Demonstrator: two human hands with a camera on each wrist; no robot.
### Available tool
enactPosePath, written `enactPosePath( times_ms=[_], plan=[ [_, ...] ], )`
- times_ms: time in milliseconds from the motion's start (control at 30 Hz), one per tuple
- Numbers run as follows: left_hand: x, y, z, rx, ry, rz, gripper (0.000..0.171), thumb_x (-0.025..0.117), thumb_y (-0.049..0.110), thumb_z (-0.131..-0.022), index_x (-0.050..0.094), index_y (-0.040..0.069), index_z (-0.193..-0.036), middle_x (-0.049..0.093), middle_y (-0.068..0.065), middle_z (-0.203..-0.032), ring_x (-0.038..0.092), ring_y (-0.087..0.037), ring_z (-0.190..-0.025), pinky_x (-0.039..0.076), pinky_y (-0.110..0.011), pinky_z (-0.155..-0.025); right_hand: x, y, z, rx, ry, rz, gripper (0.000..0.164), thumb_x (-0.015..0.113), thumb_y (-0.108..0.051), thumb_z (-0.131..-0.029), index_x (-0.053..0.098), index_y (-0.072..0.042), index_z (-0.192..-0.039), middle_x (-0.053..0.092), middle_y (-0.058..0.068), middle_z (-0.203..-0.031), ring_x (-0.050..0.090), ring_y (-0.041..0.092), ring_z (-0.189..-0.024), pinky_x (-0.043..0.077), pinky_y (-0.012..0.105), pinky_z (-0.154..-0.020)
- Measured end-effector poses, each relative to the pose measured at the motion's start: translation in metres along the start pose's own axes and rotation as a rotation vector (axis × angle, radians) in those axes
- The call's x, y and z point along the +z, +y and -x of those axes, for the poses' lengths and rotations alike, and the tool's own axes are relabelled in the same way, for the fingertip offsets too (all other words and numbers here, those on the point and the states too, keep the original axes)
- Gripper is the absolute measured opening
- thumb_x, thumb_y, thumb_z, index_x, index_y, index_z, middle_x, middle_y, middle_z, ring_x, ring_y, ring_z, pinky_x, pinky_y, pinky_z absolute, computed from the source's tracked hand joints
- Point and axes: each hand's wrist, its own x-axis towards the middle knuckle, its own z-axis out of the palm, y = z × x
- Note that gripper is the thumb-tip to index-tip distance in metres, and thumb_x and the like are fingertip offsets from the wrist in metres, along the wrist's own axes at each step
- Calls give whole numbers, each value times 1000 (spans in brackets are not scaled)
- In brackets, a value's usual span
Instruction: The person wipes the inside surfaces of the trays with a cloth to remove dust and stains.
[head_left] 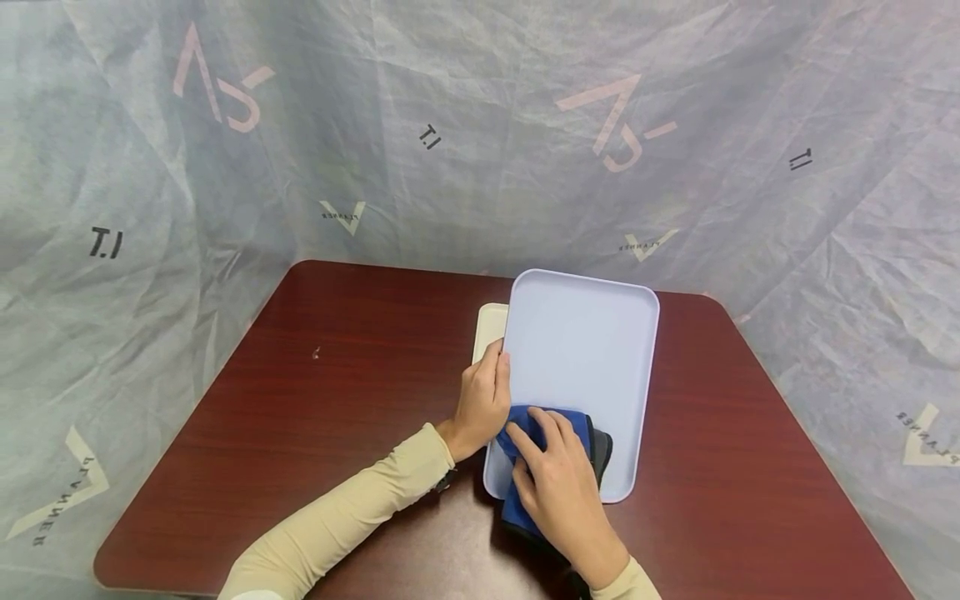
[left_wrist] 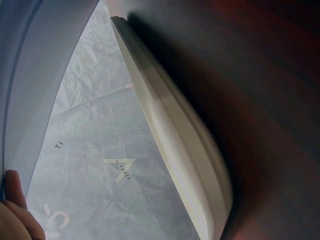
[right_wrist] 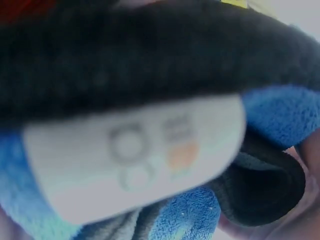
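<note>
A pale lavender tray [head_left: 581, 350] is tilted up over the table, its inner face towards the head camera. My left hand [head_left: 480, 404] grips it by the left edge. In the left wrist view, its fingers [left_wrist: 15, 190] curl at the tray's edge, and the tray's underside [left_wrist: 42, 85] shows. Against the lower left of the tray, my right hand [head_left: 558, 483] holds a blue cleaning cloth [head_left: 525, 508] with a grey side and black edging, fingers bent over it. The right wrist view shows the bunched cloth close up, with a white label [right_wrist: 140, 155] on it.
A cream tray [head_left: 491, 321] lies on the dark red table [head_left: 360, 350] behind the lavender one, mostly hidden by it. In the left wrist view this cream tray [left_wrist: 170, 130] is seen edge-on. Grey printed sheeting [head_left: 480, 167] hangs around the table.
</note>
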Motion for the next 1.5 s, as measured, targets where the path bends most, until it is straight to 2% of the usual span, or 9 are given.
enactPosePath(
  times_ms=[300, 500, 700, 933, 1133, 1500],
  plan=[
    [0, -1, -1, 22, 7, -7, 27, 38, 6, -107, 56, -6, -124, 68, -17, -97, 68, -23, -82, 55, -33, -65, 2, 0, 6, -41, 2, -6, 36, 67, -6, -81, 72, -11, -116, 59, 21, -128, 53, 38, -117, 48, 52, -91],
    [0, -2, -1, 22, 8, -14, 26, 38, 6, -107, 56, -5, -123, 67, -16, -97, 67, -22, -81, 55, -33, -64, 0, -1, 10, -36, -40, -13, 37, 67, -6, -81, 73, -12, -117, 58, 19, -130, 52, 36, -119, 46, 51, -95],
    [0, -3, 0, 9, -12, -16, 28, 37, 7, -107, 55, -5, -125, 68, -17, -100, 68, -22, -86, 55, -34, -67, -5, 2, 13, 10, -78, -28, 38, 68, -7, -82, 73, -15, -119, 58, 14, -133, 51, 32, -123, 44, 49, -99],
    [0, -3, 0, 11, -16, -15, 28, 38, 7, -107, 55, -5, -126, 69, -18, -101, 68, -22, -89, 56, -34, -69, -10, 12, 17, 57, -74, -37, 37, 67, -6, -84, 73, -14, -119, 59, 14, -132, 51, 32, -122, 42, 48, -101],
    [0, -3, -1, 16, -3, -21, 27, 39, 6, -107, 56, -6, -124, 69, -18, -100, 68, -21, -90, 56, -35, -71, -17, 26, 23, 102, -50, -20, 37, 69, -4, -82, 73, -12, -118, 60, 16, -128, 53, 33, -119, 46, 49, -96],
    [1, -3, -2, 2, -1, -17, 27, 39, 7, -107, 56, -6, -123, 69, -19, -101, 68, -22, -91, 57, -37, -72, -25, 47, 39, 247, -55, 3, 42, 72, -2, -80, 70, -12, -120, 60, 17, -129, 54, 35, -119, 51, 54, -87]
  ],
)
